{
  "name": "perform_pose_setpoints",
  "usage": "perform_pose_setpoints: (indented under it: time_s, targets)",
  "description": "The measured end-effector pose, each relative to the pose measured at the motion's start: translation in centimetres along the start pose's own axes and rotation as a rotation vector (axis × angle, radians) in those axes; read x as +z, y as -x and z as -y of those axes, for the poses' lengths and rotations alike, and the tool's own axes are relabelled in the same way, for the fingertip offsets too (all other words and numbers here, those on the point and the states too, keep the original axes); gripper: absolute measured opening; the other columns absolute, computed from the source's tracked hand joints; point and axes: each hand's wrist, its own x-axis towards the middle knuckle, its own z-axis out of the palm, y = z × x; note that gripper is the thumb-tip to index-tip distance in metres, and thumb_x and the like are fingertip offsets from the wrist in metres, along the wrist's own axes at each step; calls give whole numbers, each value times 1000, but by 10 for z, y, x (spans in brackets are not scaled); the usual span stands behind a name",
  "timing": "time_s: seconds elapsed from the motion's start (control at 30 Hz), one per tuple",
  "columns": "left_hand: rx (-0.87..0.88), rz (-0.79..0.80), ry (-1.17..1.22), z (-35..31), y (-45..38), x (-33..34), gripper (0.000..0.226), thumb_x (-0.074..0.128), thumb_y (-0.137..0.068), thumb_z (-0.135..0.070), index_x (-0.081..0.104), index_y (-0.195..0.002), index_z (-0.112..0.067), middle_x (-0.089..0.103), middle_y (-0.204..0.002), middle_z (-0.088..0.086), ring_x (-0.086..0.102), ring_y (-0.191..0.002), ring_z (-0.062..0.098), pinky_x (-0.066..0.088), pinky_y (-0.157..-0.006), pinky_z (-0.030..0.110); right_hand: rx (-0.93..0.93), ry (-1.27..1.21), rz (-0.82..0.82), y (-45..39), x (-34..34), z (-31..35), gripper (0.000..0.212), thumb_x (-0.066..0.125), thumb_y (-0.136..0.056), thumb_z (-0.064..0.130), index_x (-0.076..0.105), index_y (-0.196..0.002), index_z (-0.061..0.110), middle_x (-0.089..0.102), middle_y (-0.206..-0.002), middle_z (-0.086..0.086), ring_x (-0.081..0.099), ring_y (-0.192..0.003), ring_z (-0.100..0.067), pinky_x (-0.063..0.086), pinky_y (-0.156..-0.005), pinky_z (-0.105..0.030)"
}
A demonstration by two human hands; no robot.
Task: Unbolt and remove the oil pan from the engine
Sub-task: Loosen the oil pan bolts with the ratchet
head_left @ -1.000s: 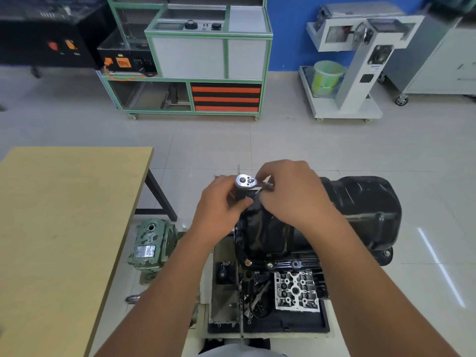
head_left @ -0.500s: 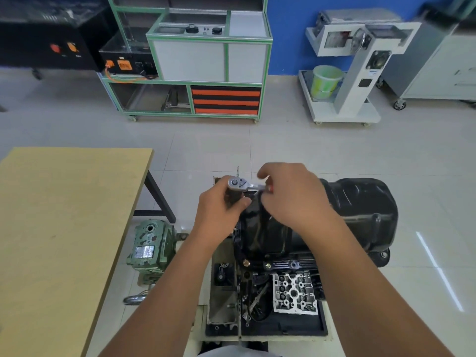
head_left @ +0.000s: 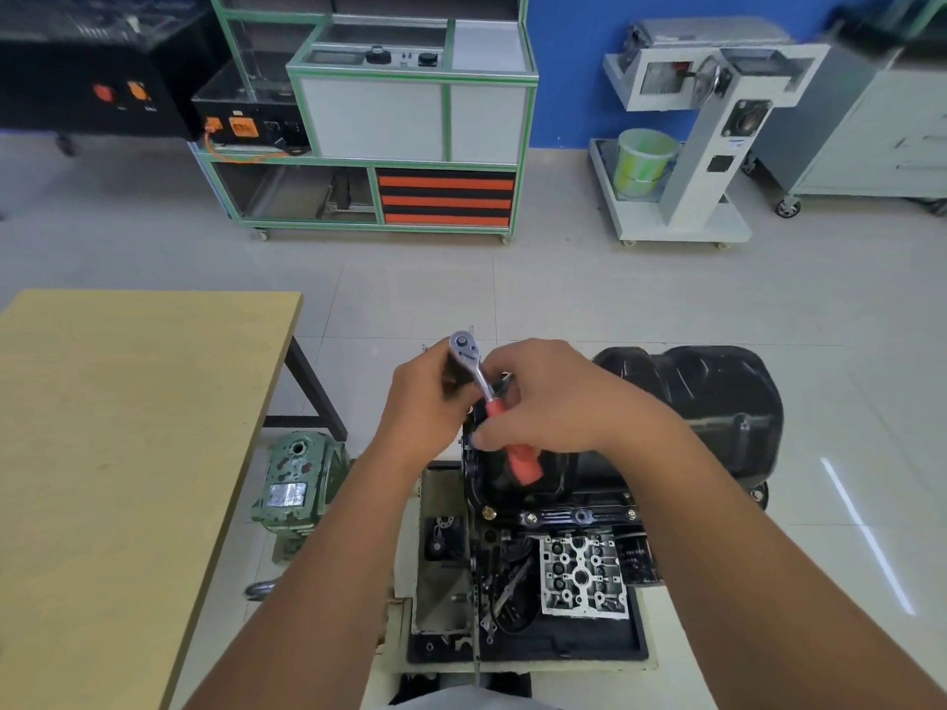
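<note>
Here my right hand (head_left: 543, 402) grips the ratchet's (head_left: 484, 397) red handle, and my left hand (head_left: 428, 397) holds its silver head. The black oil pan (head_left: 717, 402) sits right under them, on the engine (head_left: 574, 525). It looks heavy, stiff and maybe slippery, so I would hold its rim.

Automotive training workshop, by the look of it. Landmark: engine (head_left: 553, 545) on its stand, oil pan (head_left: 707, 402) uppermost. Beyond it, green-framed trainer cabinet (head_left: 410, 120) on castors with dials and orange-striped panel. Right of that, white wheeled machine stand (head_left: 681, 146) carrying a green bucket (head_left: 640, 158). Left of the engine, a wooden desk (head_left: 118, 453) and green gearbox housing (head_left: 294, 484). Tiled floor (head_left: 640, 294), blue wall (head_left: 574, 69).
</note>
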Motion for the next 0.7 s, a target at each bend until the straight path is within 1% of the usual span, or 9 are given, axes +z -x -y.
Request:
perform_pose_setpoints:
  time_s: [0.13,0.2,0.27,0.3,0.43,0.5,0.57,0.63,0.7]
  targets:
    - [1,28,-18,-1,5,0,36,79,-89,-10,69,-118,-29,74,-102,-11,69,-95,6,53,-87,24,72,299,-439,-10,1,-2,39,63,-84,16,64,-121,29,70,-105,1,65,-101,-29,51,-85,-37]
    - [6,50,-25,-1,5,1,39,76,-90,-5,69,-119,-30,74,-108,-7,69,-101,11,52,-93,26,49,269,-339,-14,2,-5,27,65,-85,20,63,-111,25,66,-99,1,64,-96,-30,49,-76,-35]
    - [6,14,-41,-3,5,3,34,77,-87,-3,68,-102,-32,74,-101,-4,70,-95,13,56,-90,33,16,108,-94,-12,2,-2,21,75,-77,23,63,-94,20,64,-88,3,65,-84,-24,52,-66,-32]
    - [11,-8,-48,-3,4,4,31,79,-85,-4,67,-95,-30,73,-97,-2,70,-92,16,57,-87,37,11,65,-59,-10,3,-1,23,78,-74,25,66,-93,22,66,-87,4,66,-80,-20,54,-66,-32]
    - [31,-18,-101,-2,3,5,30,79,-87,-11,65,-110,-24,68,-105,-4,64,-97,18,51,-87,30,71,314,-414,-11,3,0,33,66,-87,17,66,-119,26,68,-107,-2,65,-92,-27,53,-75,-35]
    - [22,5,-57,0,4,7,33,76,-89,-4,65,-111,-25,69,-106,-5,65,-99,15,50,-89,26,21,215,-283,-12,6,-2,24,62,-90,14,65,-113,21,68,-105,-3,68,-88,-27,53,-71,-36]
    - [11,-38,-6,1,5,11,34,74,-88,-1,63,-96,-31,69,-94,-11,65,-87,2,48,-77,13,-8,0,-98,-9,9,-2,13,67,-86,17,66,-99,19,71,-85,2,71,-71,-20,60,-67,-40]
    - [7,-113,-7,1,3,14,42,77,-86,-5,56,-85,-42,66,-85,-17,62,-78,-4,46,-69,10,28,45,-261,-11,9,-2,21,70,-84,25,70,-105,28,72,-84,6,69,-79,-19,60,-75,-41]
    - [15,-95,-21,0,-1,14,40,79,-88,-14,56,-88,-46,68,-90,-17,65,-85,4,52,-77,23,57,292,-507,-14,9,-4,34,66,-89,23,66,-122,29,72,-104,0,66,-96,-26,55,-81,-38]
